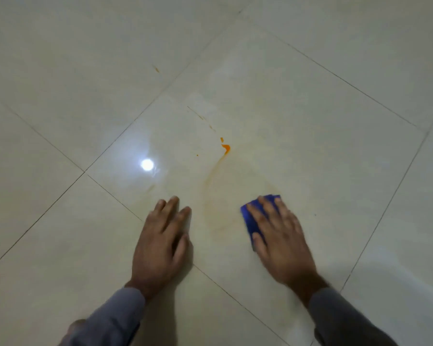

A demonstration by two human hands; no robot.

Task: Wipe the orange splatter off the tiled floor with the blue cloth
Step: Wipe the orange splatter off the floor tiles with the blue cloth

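My right hand (278, 236) lies flat on the folded blue cloth (249, 216), pressing it onto the cream tiled floor (310, 121); only the cloth's left and top edges show past the fingers. A bright orange splatter (225, 148) sits farther ahead, with a pale orange smear ring (210, 203) curving down between my hands. A few thin orange streaks (199, 116) run up and to the left of the blot, and one small mark (157, 69) lies farther away. My left hand (161, 240) rests flat on the floor, fingers straight, left of the smear.
A bright light reflection (147, 164) glares off the glossy tile ahead of my left hand. Dark grout lines (60, 196) cross the floor diagonally. Grey sleeves cover both forearms.
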